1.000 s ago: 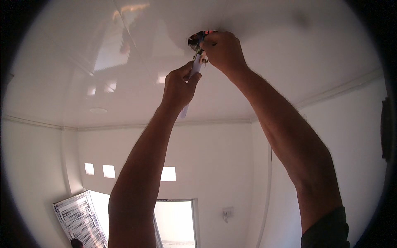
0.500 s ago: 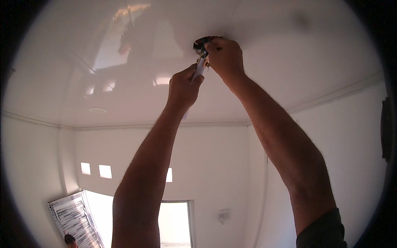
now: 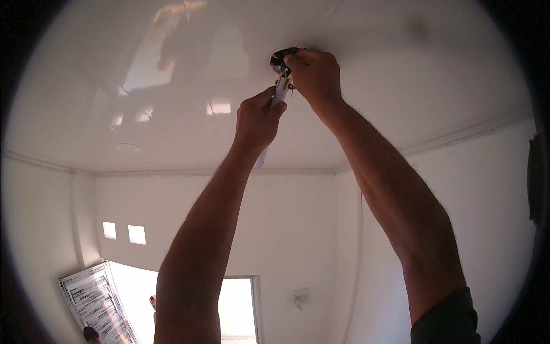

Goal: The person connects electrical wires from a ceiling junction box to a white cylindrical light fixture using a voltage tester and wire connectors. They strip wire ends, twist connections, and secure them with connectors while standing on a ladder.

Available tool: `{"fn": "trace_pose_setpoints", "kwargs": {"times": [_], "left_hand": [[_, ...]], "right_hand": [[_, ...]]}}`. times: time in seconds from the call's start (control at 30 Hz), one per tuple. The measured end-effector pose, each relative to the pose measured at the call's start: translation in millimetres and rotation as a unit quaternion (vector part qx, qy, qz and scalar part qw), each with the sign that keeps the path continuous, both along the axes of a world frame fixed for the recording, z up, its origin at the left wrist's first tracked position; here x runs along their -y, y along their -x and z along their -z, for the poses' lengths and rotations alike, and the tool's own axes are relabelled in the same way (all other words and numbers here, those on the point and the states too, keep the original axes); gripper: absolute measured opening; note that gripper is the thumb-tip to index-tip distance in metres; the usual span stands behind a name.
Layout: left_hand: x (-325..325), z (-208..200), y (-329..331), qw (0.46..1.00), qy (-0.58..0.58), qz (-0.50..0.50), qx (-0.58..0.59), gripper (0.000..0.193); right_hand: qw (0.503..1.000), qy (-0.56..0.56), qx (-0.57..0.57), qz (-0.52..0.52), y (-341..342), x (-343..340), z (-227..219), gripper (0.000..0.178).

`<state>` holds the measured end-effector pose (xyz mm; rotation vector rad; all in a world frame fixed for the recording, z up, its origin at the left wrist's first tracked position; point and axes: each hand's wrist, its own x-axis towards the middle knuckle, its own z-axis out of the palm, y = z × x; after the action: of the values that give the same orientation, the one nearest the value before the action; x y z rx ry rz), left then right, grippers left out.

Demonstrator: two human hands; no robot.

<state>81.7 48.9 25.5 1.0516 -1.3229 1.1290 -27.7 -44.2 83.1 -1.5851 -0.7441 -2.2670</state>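
Overhead, a round hole (image 3: 277,61) is cut in the glossy white ceiling, with dark wiring inside it. Just below the hole, my left hand (image 3: 256,123) is closed around a slim white downlight (image 3: 280,92), seen edge-on and tilted. Its lower end shows beneath the hand, and small metal clip parts stick out near its top. My right hand (image 3: 314,77) is raised to the hole's right rim, thumb and fingers pinched together at the wiring. What lies between those fingertips is too small and dark to make out.
A round white fitting (image 3: 128,148) sits in the ceiling to the left. Below are a bright doorway (image 3: 238,309), a wall box (image 3: 301,297) and a leaning panel in printed wrapping (image 3: 94,298). Another person's head (image 3: 91,334) shows at the lower left edge.
The view has shifted slightly, so the walls sit a little farther left. Both hands stay at the hole with nearly the same grip. Part of something reddish now shows beside my left forearm.
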Motion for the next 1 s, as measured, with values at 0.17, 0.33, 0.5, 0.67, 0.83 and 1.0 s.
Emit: {"fn": "trace_pose_setpoints", "kwargs": {"times": [0.17,0.33,0.5,0.67,0.83,1.0], "left_hand": [[2,4,0,1.000,0.022,0.000,-0.007,0.041],[5,3,-2,0.999,0.036,0.025,-0.006,0.040],[9,1,-3,0.998,0.034,0.043,-0.019,0.040],[-2,5,3,1.000,-0.003,0.008,-0.027,0.044],[0,6,4,1.000,0.003,0.008,-0.027,0.043],[0,1,-6,0.999,0.011,0.025,-0.022,0.043]], "right_hand": [[0.997,0.024,-0.013,0.070,11,0,1,0.024],[0.999,-0.008,0.034,0.036,2,-3,-2,0.025],[0.989,0.004,0.074,0.128,-11,2,-12,0.024],[0.995,0.012,-0.013,0.103,6,2,-10,0.022],[0.997,-0.030,-0.005,0.075,-5,-1,-5,0.021],[0.969,0.018,0.075,0.233,-6,-3,-3,0.024]]}}
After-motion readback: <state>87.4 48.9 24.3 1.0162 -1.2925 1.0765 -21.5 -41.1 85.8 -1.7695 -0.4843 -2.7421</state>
